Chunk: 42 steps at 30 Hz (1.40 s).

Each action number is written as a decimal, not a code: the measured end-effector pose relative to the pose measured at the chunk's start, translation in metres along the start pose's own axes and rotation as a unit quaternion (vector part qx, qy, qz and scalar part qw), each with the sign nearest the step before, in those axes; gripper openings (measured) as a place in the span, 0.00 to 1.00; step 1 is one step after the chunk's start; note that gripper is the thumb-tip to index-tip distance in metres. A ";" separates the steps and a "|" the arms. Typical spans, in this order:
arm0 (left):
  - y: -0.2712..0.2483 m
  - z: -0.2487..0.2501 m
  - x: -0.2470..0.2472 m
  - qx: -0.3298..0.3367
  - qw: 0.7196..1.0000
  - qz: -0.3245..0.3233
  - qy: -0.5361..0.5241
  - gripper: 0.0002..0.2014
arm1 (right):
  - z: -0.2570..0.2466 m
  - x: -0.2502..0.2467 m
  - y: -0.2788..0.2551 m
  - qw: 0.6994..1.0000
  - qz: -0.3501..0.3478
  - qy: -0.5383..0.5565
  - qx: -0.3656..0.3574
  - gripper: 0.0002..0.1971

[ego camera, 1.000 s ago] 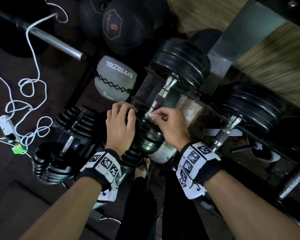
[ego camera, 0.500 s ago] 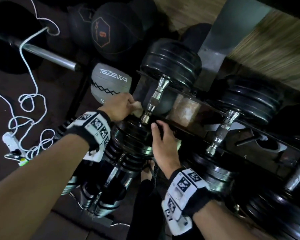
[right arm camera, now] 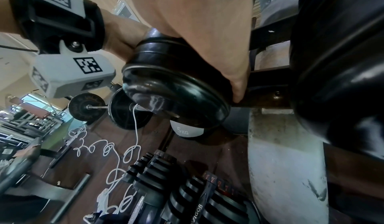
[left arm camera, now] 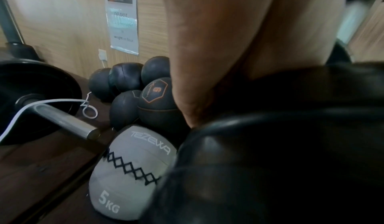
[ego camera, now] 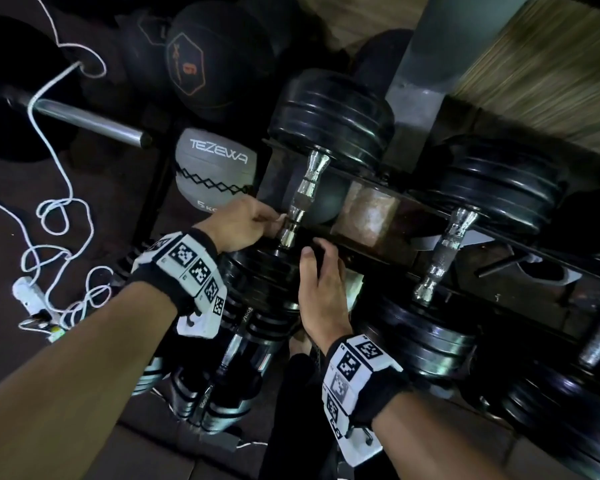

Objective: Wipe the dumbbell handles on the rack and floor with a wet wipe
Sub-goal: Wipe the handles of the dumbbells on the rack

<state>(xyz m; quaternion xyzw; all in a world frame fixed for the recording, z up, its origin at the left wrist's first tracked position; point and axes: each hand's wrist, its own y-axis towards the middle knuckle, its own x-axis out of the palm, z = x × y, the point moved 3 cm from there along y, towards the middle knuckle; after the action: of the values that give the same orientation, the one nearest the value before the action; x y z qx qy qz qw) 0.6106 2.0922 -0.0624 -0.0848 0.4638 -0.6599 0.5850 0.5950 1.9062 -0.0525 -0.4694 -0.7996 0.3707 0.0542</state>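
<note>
Lettering: "TEZEWA" and "5 KG" on grey medicine ball (ego camera: 212,173); "VIGOR" on adjustable dumbbell (right arm camera: 200,210) on floor; wall notice (left arm camera: 122,16) only partly legible, "weight on floor". Left hand (ego camera: 238,223), fingers curled, pinches white wet wipe (ego camera: 280,219) against lower end of chrome dumbbell handle (ego camera: 302,199) on rack (ego camera: 371,216). Right hand (ego camera: 321,289) lies flat, fingers extended, on that dumbbell's near black plate (ego camera: 264,275). Floor dark brown; wall wood-grain. White cord (ego camera: 54,216) coiled on floor.

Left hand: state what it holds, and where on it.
The left hand pinches a small white wet wipe in its fingertips against the lower end of the chrome dumbbell handle; the exact hold on the wipe is hidden.
</note>
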 end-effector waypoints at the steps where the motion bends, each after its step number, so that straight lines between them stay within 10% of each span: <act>1: -0.005 0.001 -0.001 0.001 1.000 0.012 0.001 0.04 | 0.000 0.000 0.001 1.000 0.001 -0.004 0.000 0.25; 6: -0.016 0.008 -0.004 0.042 0.990 0.049 0.128 0.08 | -0.003 -0.001 0.000 1.000 -0.004 -0.015 0.005 0.23; 12: 0.009 0.007 -0.004 0.009 0.995 -0.086 0.059 0.13 | -0.003 -0.003 0.000 1.000 -0.013 -0.007 0.001 0.23; 23: -0.024 0.001 -0.003 0.052 0.997 0.029 0.047 0.12 | -0.004 -0.005 0.000 0.999 -0.025 -0.022 0.017 0.23; 30: 0.010 0.007 0.002 0.009 0.994 -0.057 0.088 0.13 | -0.002 -0.007 0.001 0.999 -0.040 -0.007 0.007 0.23; 42: -0.056 0.016 0.009 0.138 0.986 0.088 -0.023 0.08 | -0.001 -0.012 0.014 0.990 -0.115 -0.055 -0.059 0.29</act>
<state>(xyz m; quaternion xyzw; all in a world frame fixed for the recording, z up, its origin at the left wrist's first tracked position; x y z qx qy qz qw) 0.5791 2.0700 -0.0178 0.0229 0.3600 -0.6613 0.6577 0.6117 1.9015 -0.0576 -0.3560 -0.8704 0.3393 0.0244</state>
